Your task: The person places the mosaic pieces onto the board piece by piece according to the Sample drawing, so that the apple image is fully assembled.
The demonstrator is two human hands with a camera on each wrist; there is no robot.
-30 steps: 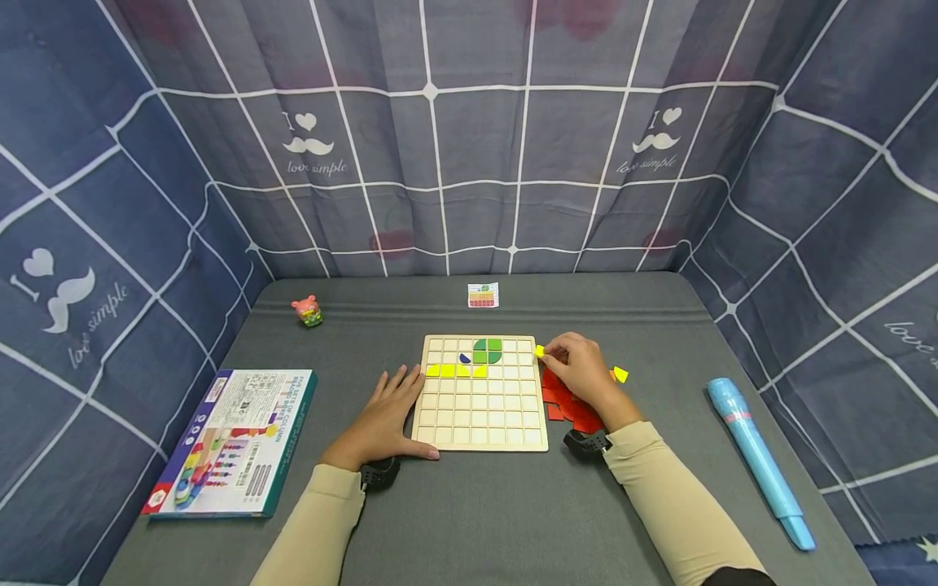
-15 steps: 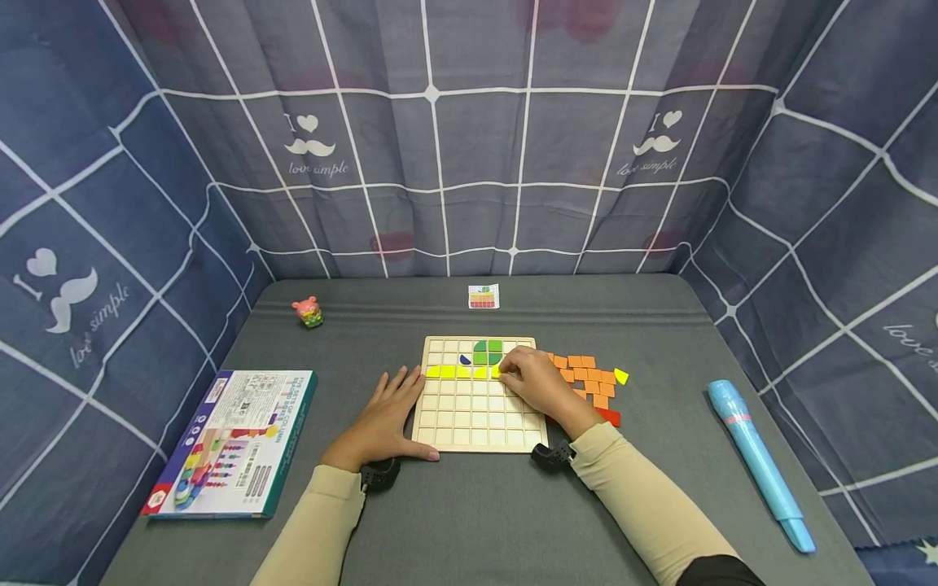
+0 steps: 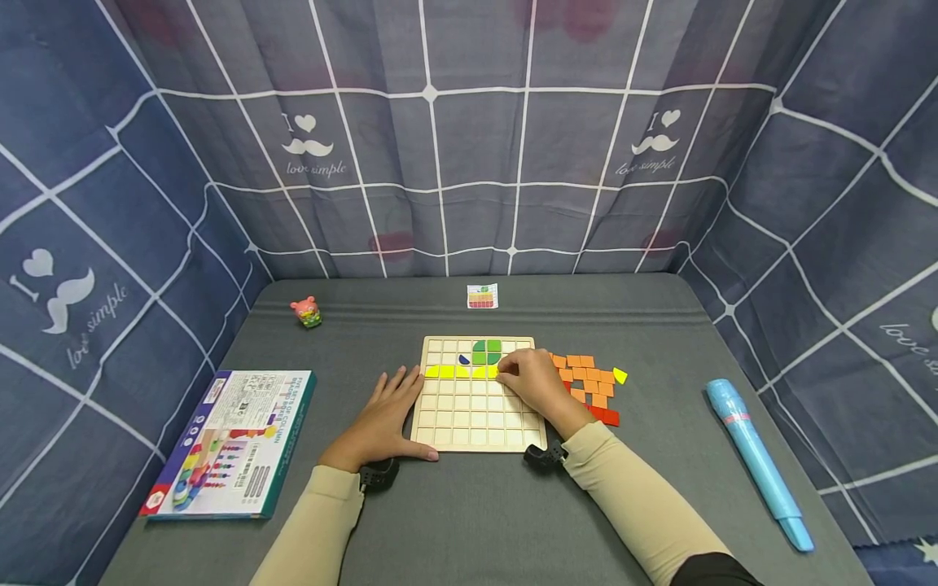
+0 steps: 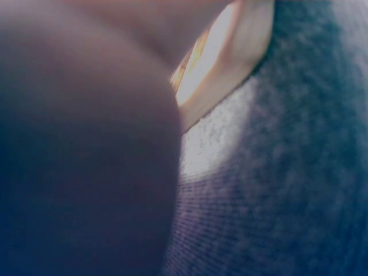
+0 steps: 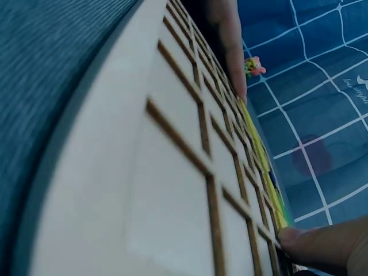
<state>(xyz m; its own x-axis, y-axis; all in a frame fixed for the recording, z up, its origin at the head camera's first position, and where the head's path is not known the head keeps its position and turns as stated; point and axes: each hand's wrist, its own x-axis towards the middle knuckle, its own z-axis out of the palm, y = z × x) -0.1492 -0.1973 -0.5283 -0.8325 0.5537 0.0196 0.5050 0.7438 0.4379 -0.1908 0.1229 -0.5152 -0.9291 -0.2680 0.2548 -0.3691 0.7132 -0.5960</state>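
A wooden grid board [image 3: 476, 417] lies on the grey table, bearing a row of yellow tiles [image 3: 442, 372], green tiles [image 3: 479, 357] and a dark blue half-round tile [image 3: 464, 359]. My left hand [image 3: 381, 417] rests along the board's left edge, fingers and thumb spread. Over the board's right half, my right hand [image 3: 541, 384] pinches a yellow tile [image 3: 493, 372] at the right end of the yellow row. In the right wrist view the thumb [image 5: 322, 244] meets the end of that row. The left wrist view is mostly filled by the blurred hand [image 4: 86, 138].
Orange tiles [image 3: 586, 375] and red tiles [image 3: 605, 416] lie right of the board, beside a loose yellow piece [image 3: 620, 376]. A small pattern card [image 3: 482, 297] and a pig figurine [image 3: 306, 312] stand farther back. A box [image 3: 233, 443] sits left, a blue tube [image 3: 758, 464] right.
My right hand has moved left from the loose tiles onto the board, bringing a yellow tile to the row's end. Over the last half second it barely moves. My left hand stays put.
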